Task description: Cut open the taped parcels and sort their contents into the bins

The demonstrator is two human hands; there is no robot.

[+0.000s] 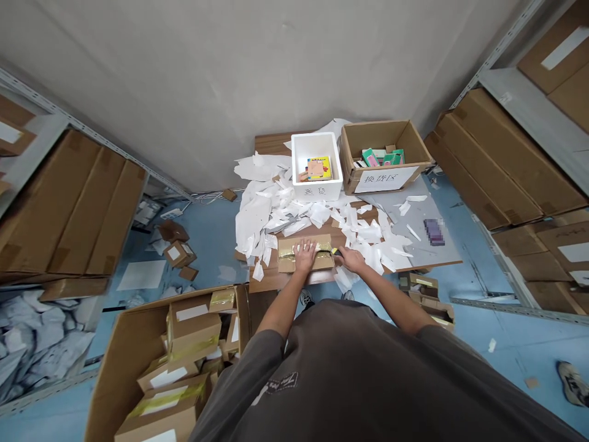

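Observation:
A small cardboard box [286, 245] with shiny tape across it lies at the table's front edge. My left hand [304, 255] rests on its top, fingers spread. At the box's right end, my right hand [352, 259] is closed around a utility knife [336, 252] with a yellow and black body. The knife's front end points left at the box; whether its blade is in the cardboard I cannot tell. A dark gap runs along the box's top near the knife. Torn white paper scraps [317, 213] lie just behind the box.
On the table [271, 145] stand a white foam bin [317, 191] with small packages and an open carton [386, 179] with green boxes. A large carton [103, 368] of parcels stands at my left. Shelves with brown boxes [78, 196] flank both sides. Another person's shoe [573, 382] shows far right.

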